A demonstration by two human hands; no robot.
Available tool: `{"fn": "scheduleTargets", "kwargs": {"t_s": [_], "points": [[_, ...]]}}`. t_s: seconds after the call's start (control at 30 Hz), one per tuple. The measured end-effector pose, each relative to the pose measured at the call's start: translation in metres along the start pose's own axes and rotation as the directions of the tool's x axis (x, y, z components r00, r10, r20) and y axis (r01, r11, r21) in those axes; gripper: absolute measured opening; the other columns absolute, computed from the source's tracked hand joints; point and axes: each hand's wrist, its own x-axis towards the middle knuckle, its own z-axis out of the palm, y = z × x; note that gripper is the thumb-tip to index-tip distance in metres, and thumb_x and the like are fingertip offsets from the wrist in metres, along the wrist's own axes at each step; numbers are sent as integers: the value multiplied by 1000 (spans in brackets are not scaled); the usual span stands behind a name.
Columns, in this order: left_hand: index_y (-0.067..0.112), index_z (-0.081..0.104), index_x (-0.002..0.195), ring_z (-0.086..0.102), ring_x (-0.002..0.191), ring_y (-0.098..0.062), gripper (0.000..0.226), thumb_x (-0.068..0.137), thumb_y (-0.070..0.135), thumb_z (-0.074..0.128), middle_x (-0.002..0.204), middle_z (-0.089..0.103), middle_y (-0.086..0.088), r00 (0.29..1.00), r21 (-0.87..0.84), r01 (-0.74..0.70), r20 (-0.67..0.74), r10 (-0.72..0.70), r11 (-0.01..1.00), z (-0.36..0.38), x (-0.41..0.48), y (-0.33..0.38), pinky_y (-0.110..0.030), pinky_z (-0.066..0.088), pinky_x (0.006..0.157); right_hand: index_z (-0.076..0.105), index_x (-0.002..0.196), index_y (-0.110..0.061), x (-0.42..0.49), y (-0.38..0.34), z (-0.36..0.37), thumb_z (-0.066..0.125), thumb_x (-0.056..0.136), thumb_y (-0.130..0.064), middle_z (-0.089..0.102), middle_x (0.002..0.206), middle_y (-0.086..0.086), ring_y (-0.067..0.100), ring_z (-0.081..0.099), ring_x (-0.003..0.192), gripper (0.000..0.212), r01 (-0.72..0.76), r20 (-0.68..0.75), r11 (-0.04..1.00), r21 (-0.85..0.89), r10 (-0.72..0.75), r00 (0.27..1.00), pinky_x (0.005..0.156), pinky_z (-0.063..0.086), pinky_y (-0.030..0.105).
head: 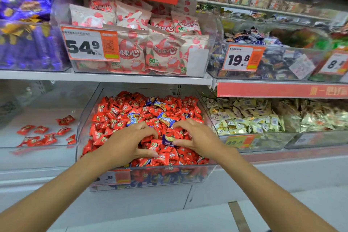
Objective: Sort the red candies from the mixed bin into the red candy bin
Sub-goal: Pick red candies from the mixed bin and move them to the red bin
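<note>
The clear mixed bin (85,111) on the lower shelf is heaped with red candies (113,117) and a few blue-and-yellow ones (165,118). Both my hands are in the heap near its front. My left hand (128,143) has its fingers curled into the red candies, cupping several. My right hand (195,137) also digs in with curled fingers, its thumb against a purple-and-yellow candy (168,139). To the left stands the clear red candy bin (37,146), with several red candies (47,133) scattered on its floor.
A clear bin of pale yellow candies (244,117) adjoins the mixed bin on the right. The shelf above holds bins of pink-and-white packets (154,51), dark wrapped sweets (267,58) and purple wrappers (28,24), with price tags on their fronts.
</note>
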Motion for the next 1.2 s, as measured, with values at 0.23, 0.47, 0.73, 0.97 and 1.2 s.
{"fn": "scheduleTargets", "kwargs": {"t_s": [0.23,0.47,0.73,0.97,1.2], "points": [[42,56,111,50,82,3,71,64,88,30,98,52,28,984,-114,-20,-176,-1,993,5,3,-9,-19,42,71,59,102,-32,7,2,1,70,85,-32,61,108,-12,0,54,102,20,11,-147,920,392,50,988,91,43,21],[32,60,107,54,72,6,37,77,54,58,105,62,14,944,-217,-7,-323,-65,976,-4,1,-11,-18,41,70,62,104,-31,14,-9,-8,64,90,-18,61,107,-11,-5,55,99,19,29,-268,873,487,119,956,87,38,8],[36,54,100,52,56,-9,21,83,36,67,85,65,5,922,-294,-12,-374,-103,956,-18,-12,-18,-19,42,58,58,99,-35,17,-30,-22,64,90,-20,62,102,-9,1,56,96,18,33,-379,891,452,159,912,84,42,20],[25,56,95,56,65,-4,20,82,24,72,75,63,6,867,-367,104,-421,-265,924,-61,-66,-71,-17,40,60,60,102,-28,33,-104,-23,66,89,-17,59,102,-10,0,54,94,18,205,-317,905,372,-84,945,89,42,21],[23,53,87,50,59,-7,22,81,15,73,73,60,-2,754,-400,321,-441,-487,859,-80,-118,-187,-14,36,57,61,108,-10,128,-227,8,67,86,-11,58,98,1,5,51,88,22,476,-195,844,248,-437,878,83,37,11]]}}
